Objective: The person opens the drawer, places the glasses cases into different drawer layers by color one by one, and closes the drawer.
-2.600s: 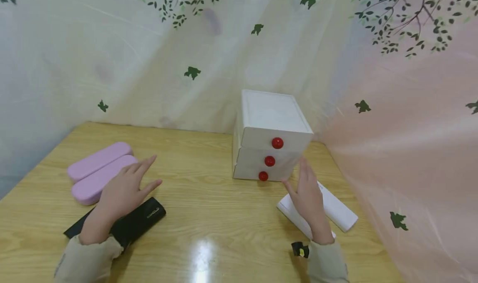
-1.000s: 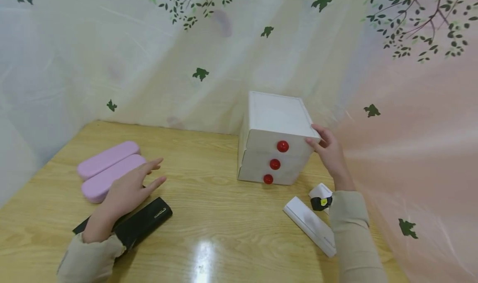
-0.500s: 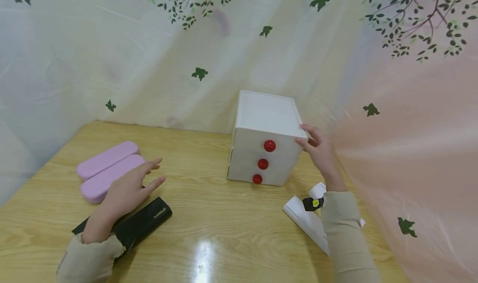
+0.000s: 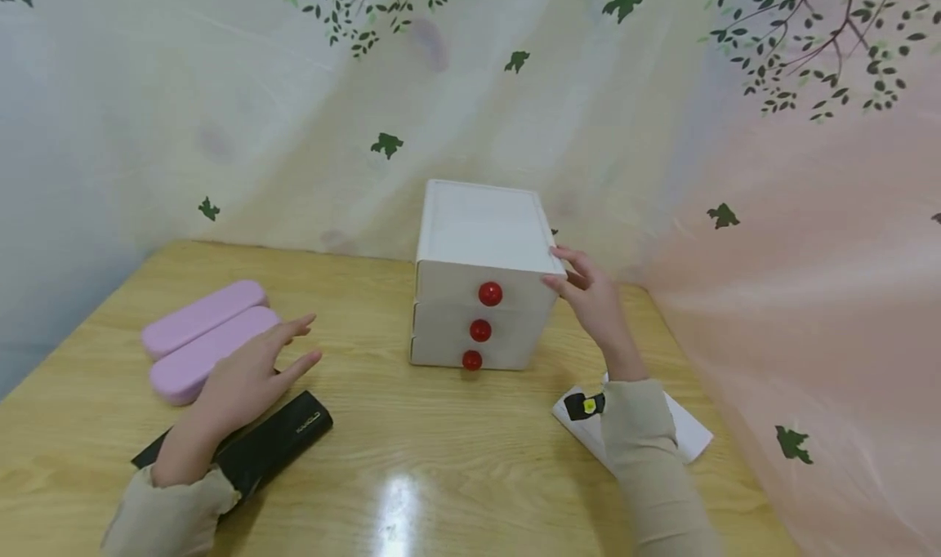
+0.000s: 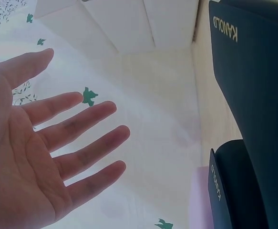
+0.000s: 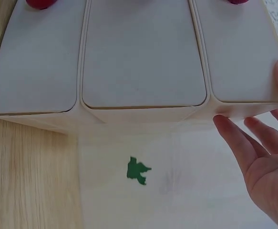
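Note:
At the middle of the table stands a white box of three drawers point(image 4: 481, 226), each with a red round knob point(image 4: 490, 294). My right hand point(image 4: 597, 305) grips its upper right front corner. The thumb lies on the front face in the right wrist view, while the other fingers point(image 6: 234, 138) touch the side. Over two black cases point(image 4: 283, 438) lettered KANOLD hovers my left hand point(image 4: 243, 377), its fingers spread and nothing in it, as the left wrist view shows. All three drawers are closed.
Two purple oblong cases point(image 4: 206, 320) lie side by side at the left, partly behind my left hand. White cases point(image 4: 687, 430) lie at the right, partly under my right sleeve. A patterned curtain point(image 4: 309, 132) hangs behind the wooden table point(image 4: 412, 451).
My right hand has come up from above the white cases, taken hold of the drawer box's corner and shifted the box to the left. The left hand has hardly moved.

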